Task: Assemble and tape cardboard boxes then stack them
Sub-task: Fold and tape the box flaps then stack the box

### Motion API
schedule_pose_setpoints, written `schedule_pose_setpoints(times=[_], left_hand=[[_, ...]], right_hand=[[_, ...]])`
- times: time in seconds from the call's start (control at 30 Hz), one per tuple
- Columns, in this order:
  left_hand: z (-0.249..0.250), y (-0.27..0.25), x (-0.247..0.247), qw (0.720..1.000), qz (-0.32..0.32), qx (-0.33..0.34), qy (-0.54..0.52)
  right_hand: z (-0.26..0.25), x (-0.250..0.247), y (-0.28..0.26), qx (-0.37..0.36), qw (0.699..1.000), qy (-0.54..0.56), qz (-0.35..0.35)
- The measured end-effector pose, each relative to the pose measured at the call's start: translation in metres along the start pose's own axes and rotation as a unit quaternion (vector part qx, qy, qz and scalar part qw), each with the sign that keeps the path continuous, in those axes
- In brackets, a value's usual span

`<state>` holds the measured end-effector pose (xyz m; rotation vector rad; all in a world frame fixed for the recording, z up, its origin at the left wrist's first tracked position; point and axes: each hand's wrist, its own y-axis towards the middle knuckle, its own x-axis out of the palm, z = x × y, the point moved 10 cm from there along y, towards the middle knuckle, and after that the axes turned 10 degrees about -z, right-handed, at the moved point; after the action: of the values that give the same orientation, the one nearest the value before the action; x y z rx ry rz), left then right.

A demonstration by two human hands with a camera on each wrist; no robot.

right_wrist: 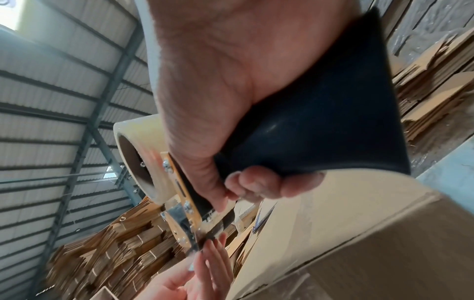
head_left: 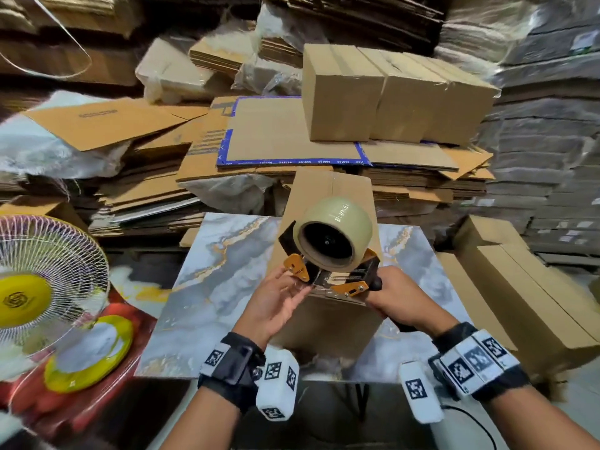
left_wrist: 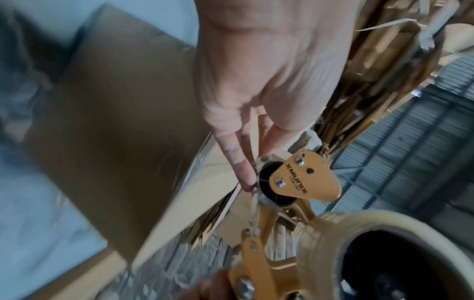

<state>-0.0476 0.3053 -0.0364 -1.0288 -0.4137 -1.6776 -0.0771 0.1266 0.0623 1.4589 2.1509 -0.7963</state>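
Observation:
A brown cardboard box (head_left: pixel 328 323) stands on the marble-patterned table (head_left: pixel 211 287), long side running away from me. Over its top hangs an orange-framed tape dispenser (head_left: pixel 354 285) with a tan tape roll (head_left: pixel 331 235). My right hand (head_left: pixel 393 297) grips its black handle (right_wrist: pixel 320 121), fingers curled round it. My left hand (head_left: pixel 300 282) reaches in from the left with straight fingers (left_wrist: pixel 238 162) that touch the black roller (left_wrist: pixel 269 182) at the dispenser's front end. Whether they hold the tape's end is not visible. The box's side (right_wrist: pixel 372 243) fills the right wrist view's lower right.
Three taped boxes (head_left: pixel 389 92) stand in a row on a pile of flat cardboard (head_left: pixel 292 138) behind the table. A standing fan (head_left: pixel 42 280) is at the left. Long brown cartons (head_left: pixel 526 306) lie to the right. Bundled cardboard stacks (head_left: pixel 545 125) wall the back and right.

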Motion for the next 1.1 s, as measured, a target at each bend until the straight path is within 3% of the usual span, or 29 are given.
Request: schedule_pose_setpoints(times=[0.13,0.37,0.67,1.0,1.1], left_hand=[[0.021,-0.01,-0.019,0.992,0.011,0.025,0.12],[0.034,-0.027,-0.033,1.0,-0.007,0.009,0.015],[0.059,-0.027,-0.07,0.989,0.08,0.016,0.126],[0.101,-0.031,-0.075,0.921,0.18,0.118,0.325],[0.108,-0.024,-0.075,0.9,0.173,0.118,0.383]], right_hand=[[-0.011,0.009,0.009,-0.005,1.0,-0.026,-0.012],[-0.026,0.025,0.02,0.002,0.999,-0.039,-0.032],[-0.033,0.031,0.038,-0.034,0.995,-0.084,-0.037],[-0.011,0.023,0.044,-0.016,0.995,-0.085,-0.042],[-0.002,0.017,0.045,-0.004,0.996,-0.082,-0.036]])
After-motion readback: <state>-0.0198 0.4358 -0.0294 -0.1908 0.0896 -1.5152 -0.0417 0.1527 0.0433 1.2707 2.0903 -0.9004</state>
